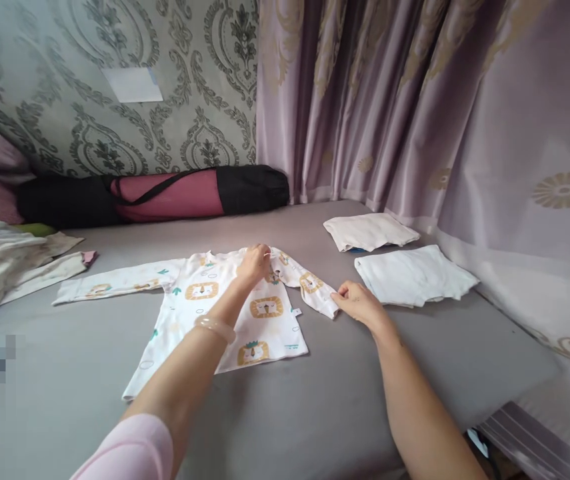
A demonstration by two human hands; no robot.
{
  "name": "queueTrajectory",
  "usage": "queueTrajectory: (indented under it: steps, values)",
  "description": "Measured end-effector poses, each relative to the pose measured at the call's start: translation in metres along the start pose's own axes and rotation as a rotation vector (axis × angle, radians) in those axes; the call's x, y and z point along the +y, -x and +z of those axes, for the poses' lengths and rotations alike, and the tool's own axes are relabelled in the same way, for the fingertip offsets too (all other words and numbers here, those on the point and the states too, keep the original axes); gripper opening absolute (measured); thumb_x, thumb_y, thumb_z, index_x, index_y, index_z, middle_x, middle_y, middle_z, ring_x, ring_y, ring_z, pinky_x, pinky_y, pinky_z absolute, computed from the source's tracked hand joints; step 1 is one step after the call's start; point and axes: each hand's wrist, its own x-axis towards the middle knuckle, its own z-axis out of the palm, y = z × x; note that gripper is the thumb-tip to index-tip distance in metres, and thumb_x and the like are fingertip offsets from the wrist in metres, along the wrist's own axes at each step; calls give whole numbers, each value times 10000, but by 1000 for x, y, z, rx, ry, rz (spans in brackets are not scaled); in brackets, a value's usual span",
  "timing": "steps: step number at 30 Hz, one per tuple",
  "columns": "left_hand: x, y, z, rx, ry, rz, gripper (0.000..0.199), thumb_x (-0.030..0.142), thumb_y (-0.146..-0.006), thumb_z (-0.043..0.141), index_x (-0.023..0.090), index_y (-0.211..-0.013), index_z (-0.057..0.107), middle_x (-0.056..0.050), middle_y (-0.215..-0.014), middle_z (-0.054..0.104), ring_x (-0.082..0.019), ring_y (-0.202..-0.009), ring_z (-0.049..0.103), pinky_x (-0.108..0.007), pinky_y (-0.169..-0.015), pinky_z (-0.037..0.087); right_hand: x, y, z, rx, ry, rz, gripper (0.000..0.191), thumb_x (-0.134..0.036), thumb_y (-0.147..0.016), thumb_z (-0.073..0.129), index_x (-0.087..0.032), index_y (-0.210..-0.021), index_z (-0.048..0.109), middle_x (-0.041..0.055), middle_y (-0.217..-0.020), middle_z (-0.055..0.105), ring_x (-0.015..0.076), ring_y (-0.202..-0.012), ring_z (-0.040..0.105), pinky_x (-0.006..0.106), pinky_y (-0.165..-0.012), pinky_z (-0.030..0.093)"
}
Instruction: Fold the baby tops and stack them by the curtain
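Observation:
A small white long-sleeved shirt [235,333] printed with orange lion faces and green leaves lies spread on the grey bed sheet [345,380]. Its left-hand sleeve [115,283] stretches out flat. My left hand [255,262] pinches the shirt near the shoulder, right of the collar, with the forearm crossing over the shirt's body. The cuff of the other sleeve [312,283] is between the closed fingers of my right hand [359,303]. A pale bangle [215,327] circles my left wrist. The forearm hides part of the shirt front.
Two folded white cloths, a rear one [369,231] and a nearer one [415,275], lie to the right. Loose clothes [9,267] are heaped at the left. A black and maroon long bag [169,195] lies along the wall, beside purple curtains [345,100].

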Motion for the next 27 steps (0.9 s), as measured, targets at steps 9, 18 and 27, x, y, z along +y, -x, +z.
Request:
queueTrajectory:
  steps: [9,18,27]
  values:
    - [-13,7,33,169,137,54,258,70,-854,403,154,-949,628,-132,-1018,677,-244,-1020,602,-414,-977,453,1,-23,5,341,-399,-72,153,-368,-758,586,-216,-773,587,-10,-679,625,171,-646,577,259,-607,401]
    - [-10,8,35,193,56,145,218,190,-928,455,170,-1056,630,-120,-1179,660,-242,-1133,561,-416,-1051,423,-12,-80,-32,730,-329,-249,236,-344,-870,493,-181,-973,630,99,-955,706,245,-867,620,334,-772,441]
    - [6,11,34,-20,-169,45,450,399,-997,366,152,-1333,536,-123,-1455,511,-285,-1391,393,-433,-1187,254,15,-103,-38,453,424,-186,282,-230,-1018,343,-201,-1205,552,109,-1213,630,236,-931,635,311,-686,397]
